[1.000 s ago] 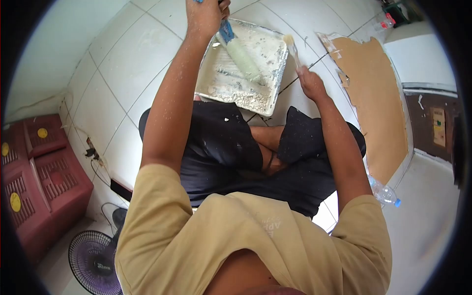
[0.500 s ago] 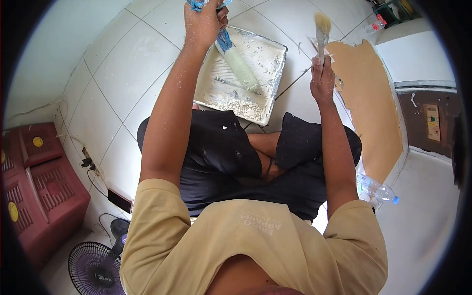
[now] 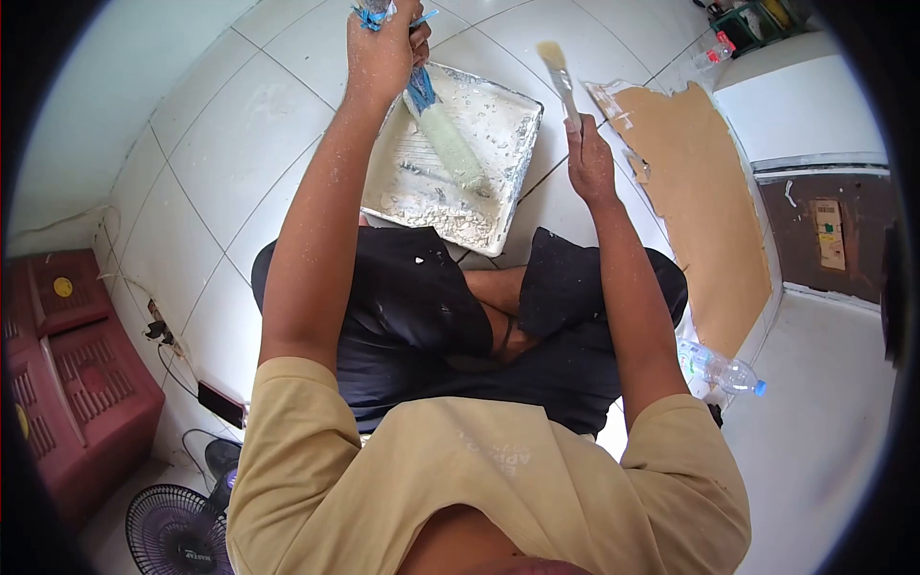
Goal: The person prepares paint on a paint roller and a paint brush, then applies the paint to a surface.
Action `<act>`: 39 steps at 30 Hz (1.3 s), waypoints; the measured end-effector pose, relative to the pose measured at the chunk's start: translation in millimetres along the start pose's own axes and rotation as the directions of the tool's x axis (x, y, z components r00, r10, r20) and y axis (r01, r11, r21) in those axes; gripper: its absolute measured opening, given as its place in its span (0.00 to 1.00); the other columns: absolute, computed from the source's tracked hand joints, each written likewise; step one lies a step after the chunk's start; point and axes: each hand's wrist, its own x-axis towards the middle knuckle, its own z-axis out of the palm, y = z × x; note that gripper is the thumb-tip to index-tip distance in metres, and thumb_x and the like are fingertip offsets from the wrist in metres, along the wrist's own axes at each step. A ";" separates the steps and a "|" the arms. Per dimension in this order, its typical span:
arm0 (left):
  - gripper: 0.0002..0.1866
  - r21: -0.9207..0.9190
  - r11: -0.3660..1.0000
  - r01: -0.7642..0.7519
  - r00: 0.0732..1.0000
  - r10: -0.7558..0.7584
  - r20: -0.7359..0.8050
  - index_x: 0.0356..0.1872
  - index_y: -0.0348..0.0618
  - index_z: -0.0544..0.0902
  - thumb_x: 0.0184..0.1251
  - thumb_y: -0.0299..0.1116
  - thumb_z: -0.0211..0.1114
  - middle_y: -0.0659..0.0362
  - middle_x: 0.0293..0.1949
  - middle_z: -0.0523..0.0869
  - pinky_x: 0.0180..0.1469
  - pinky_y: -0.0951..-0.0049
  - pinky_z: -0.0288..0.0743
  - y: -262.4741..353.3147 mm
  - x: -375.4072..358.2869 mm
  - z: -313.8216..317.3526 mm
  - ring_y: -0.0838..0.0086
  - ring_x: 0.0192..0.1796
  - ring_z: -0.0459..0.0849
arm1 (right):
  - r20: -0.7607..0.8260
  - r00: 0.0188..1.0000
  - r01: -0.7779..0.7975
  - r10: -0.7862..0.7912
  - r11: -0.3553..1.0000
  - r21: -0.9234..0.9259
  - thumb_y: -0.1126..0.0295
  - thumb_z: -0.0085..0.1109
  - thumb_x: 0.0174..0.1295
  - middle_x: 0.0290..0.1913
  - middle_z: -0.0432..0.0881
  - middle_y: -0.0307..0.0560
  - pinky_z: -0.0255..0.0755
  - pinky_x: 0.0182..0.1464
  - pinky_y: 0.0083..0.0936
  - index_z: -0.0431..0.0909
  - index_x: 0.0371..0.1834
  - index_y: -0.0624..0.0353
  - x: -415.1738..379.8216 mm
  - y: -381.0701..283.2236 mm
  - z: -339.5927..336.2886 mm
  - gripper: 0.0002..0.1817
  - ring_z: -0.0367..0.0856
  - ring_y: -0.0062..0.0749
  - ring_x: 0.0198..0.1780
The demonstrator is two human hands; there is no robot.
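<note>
My left hand [image 3: 383, 57] is closed around the end of a paint roller. Blue plastic [image 3: 420, 91] bunches out above and below that fist. The roller's pale green sleeve [image 3: 448, 149] slants down into a white paint tray [image 3: 522, 187], which is streaked with whitish, crumbly residue. What lies inside the fist is hidden. My right hand [image 3: 589, 163] grips a paintbrush [image 3: 561, 81] by its handle, the pale bristles pointing up and away from me, to the right of the tray and apart from it.
A torn sheet of brown cardboard [image 3: 714, 211] lies on the tiled floor at right, with a clear plastic bottle [image 3: 724, 369] near it. On the left are a maroon plastic unit [image 3: 86, 364], a power strip [image 3: 161, 326], a phone [image 3: 220, 404] and a fan [image 3: 177, 532].
My right hand has moved left and slightly nearer to me with the paintbrush, which now tilts left. The whole view has shifted a little; the roller still rests in the tray.
</note>
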 end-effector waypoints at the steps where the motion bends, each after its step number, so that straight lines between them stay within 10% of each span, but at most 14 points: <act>1: 0.16 0.005 1.000 0.003 1.000 -0.003 -0.025 0.30 0.54 0.71 0.77 0.43 0.67 0.72 0.19 0.66 0.19 0.76 0.55 1.6 -0.9 3.0 0.84 0.16 0.62 | -0.003 1.000 -0.001 0.001 0.999 -0.044 0.48 0.36 0.83 0.36 0.84 0.70 0.75 0.47 0.59 0.72 0.54 0.61 -1.1 7.8 -1.4 0.25 0.84 0.69 0.44; 4: 0.16 0.033 0.999 0.012 0.996 -0.009 -0.089 0.30 0.55 0.71 0.77 0.43 0.66 0.72 0.19 0.66 0.19 0.77 0.55 5.0 -7.8 19.8 0.84 0.16 0.62 | 0.385 0.921 0.121 0.065 0.889 -0.441 0.49 0.36 0.83 0.38 0.85 0.70 0.76 0.48 0.60 0.71 0.54 0.60 0.3 64.3 27.5 0.24 0.84 0.71 0.45; 11: 0.18 0.001 1.000 -0.006 0.998 0.007 -0.059 0.29 0.55 0.70 0.78 0.45 0.66 0.72 0.18 0.65 0.18 0.77 0.54 3.7 -4.5 8.8 0.85 0.16 0.61 | -0.177 0.981 -0.074 0.085 0.995 0.064 0.51 0.38 0.83 0.36 0.84 0.72 0.74 0.45 0.62 0.69 0.53 0.60 2.8 30.3 17.3 0.21 0.84 0.72 0.42; 14: 0.19 0.040 0.999 0.016 0.999 -0.014 -0.048 0.27 0.55 0.70 0.79 0.47 0.64 0.72 0.16 0.63 0.18 0.76 0.53 4.0 -2.7 5.3 0.84 0.15 0.60 | 0.328 0.945 0.104 -0.012 0.959 -0.263 0.55 0.39 0.83 0.38 0.84 0.69 0.72 0.45 0.60 0.71 0.54 0.62 -10.5 75.2 55.7 0.20 0.84 0.69 0.41; 19: 0.17 0.027 1.000 0.005 0.999 -0.003 -0.052 0.30 0.53 0.72 0.78 0.46 0.65 0.72 0.16 0.65 0.18 0.76 0.55 1.7 -4.9 6.8 0.83 0.15 0.62 | -0.152 0.985 -0.061 0.079 0.991 0.123 0.53 0.38 0.84 0.35 0.83 0.71 0.71 0.43 0.62 0.70 0.54 0.62 0.5 7.3 12.5 0.21 0.84 0.71 0.40; 21: 0.19 0.122 0.992 -0.034 0.999 0.039 -0.033 0.28 0.50 0.71 0.78 0.47 0.64 0.69 0.17 0.67 0.20 0.75 0.57 3.6 -7.8 7.9 0.82 0.17 0.63 | -0.130 0.990 -0.057 0.055 0.998 -0.018 0.53 0.39 0.84 0.34 0.84 0.70 0.74 0.41 0.62 0.69 0.54 0.61 -0.7 42.1 33.9 0.20 0.83 0.72 0.38; 23: 0.22 0.207 0.974 -0.096 0.995 0.096 0.009 0.27 0.47 0.69 0.77 0.48 0.63 0.66 0.19 0.68 0.23 0.75 0.60 6.5 -7.8 16.9 0.81 0.19 0.65 | 0.315 0.949 0.109 0.014 0.923 -0.368 0.54 0.39 0.84 0.35 0.84 0.71 0.73 0.42 0.62 0.68 0.55 0.62 -7.2 94.8 60.3 0.20 0.83 0.72 0.40; 25: 0.19 0.282 0.955 -0.093 0.993 0.111 -0.047 0.27 0.47 0.71 0.79 0.43 0.62 0.67 0.18 0.68 0.22 0.75 0.59 4.2 -10.0 24.0 0.82 0.19 0.65 | 0.281 0.955 0.013 0.089 0.940 -0.341 0.53 0.38 0.83 0.37 0.84 0.73 0.75 0.46 0.61 0.69 0.56 0.62 -9.1 57.1 34.4 0.21 0.84 0.71 0.43; 28: 0.17 0.230 0.968 -0.097 0.990 0.117 -0.075 0.28 0.46 0.73 0.78 0.41 0.63 0.68 0.18 0.68 0.21 0.76 0.59 3.9 -7.2 22.6 0.83 0.19 0.66 | -0.176 0.979 -0.104 0.105 0.994 0.017 0.52 0.41 0.82 0.39 0.85 0.74 0.76 0.48 0.61 0.69 0.55 0.63 -7.5 17.4 9.8 0.22 0.85 0.71 0.44; 29: 0.17 0.221 0.971 -0.093 0.992 0.108 -0.057 0.29 0.45 0.74 0.78 0.41 0.64 0.68 0.18 0.68 0.21 0.76 0.59 1.3 -11.5 23.2 0.83 0.19 0.66 | -0.167 0.979 -0.115 0.116 0.993 0.016 0.52 0.41 0.82 0.39 0.85 0.74 0.76 0.48 0.61 0.69 0.55 0.63 -20.1 45.0 27.4 0.22 0.85 0.71 0.44; 31: 0.16 0.222 0.972 -0.074 0.994 0.090 -0.065 0.30 0.45 0.74 0.78 0.41 0.64 0.69 0.18 0.68 0.21 0.76 0.59 0.7 -18.8 24.5 0.83 0.19 0.66 | 0.331 0.934 0.204 -0.135 0.961 -0.185 0.53 0.42 0.82 0.38 0.84 0.75 0.75 0.46 0.62 0.69 0.53 0.64 -23.1 115.5 69.5 0.21 0.84 0.72 0.42; 37: 0.15 0.215 0.974 -0.072 0.994 0.089 -0.071 0.33 0.44 0.74 0.79 0.41 0.64 0.70 0.18 0.68 0.21 0.77 0.59 5.0 -14.3 21.4 0.84 0.18 0.65 | -0.105 0.993 -0.044 0.060 0.988 0.150 0.52 0.42 0.82 0.40 0.84 0.76 0.73 0.54 0.61 0.69 0.63 0.70 -11.9 15.4 17.9 0.27 0.83 0.72 0.49; 39: 0.15 0.189 0.979 -0.070 0.996 0.081 -0.049 0.33 0.45 0.74 0.79 0.41 0.63 0.70 0.18 0.68 0.20 0.77 0.58 6.4 -15.9 23.3 0.85 0.18 0.65 | 0.178 0.982 0.095 -0.071 0.986 -0.135 0.49 0.38 0.82 0.41 0.85 0.75 0.74 0.54 0.60 0.69 0.62 0.73 -11.6 98.5 62.2 0.31 0.83 0.73 0.49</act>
